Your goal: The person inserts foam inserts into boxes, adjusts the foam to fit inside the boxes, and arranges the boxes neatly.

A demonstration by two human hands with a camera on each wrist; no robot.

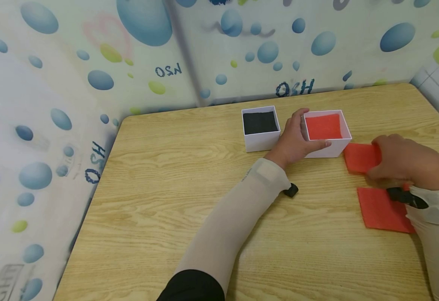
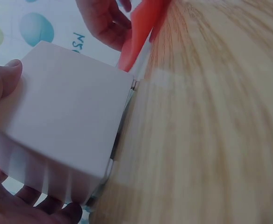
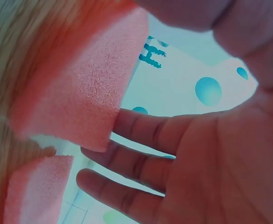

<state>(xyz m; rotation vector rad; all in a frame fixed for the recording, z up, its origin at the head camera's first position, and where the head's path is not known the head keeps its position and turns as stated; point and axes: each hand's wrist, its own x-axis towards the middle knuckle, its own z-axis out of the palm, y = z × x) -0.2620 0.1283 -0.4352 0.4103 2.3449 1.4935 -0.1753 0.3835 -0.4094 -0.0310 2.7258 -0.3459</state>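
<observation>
A white open-topped box holding a red cloth piece is gripped by my left hand, its thumb along the near side. The left wrist view shows several fingers curled round the opposite side of the box. To the right of it, my right hand pinches a red cloth square just off the box's near right corner. That square looks soft and thick, tilted up from the table, in the right wrist view. A second red cloth square lies on the table, partly hidden under my right wrist.
Left of my left hand stands another white box with a black cloth piece inside. The wooden table meets a wall covering patterned with blue and green drops along its back and left edges.
</observation>
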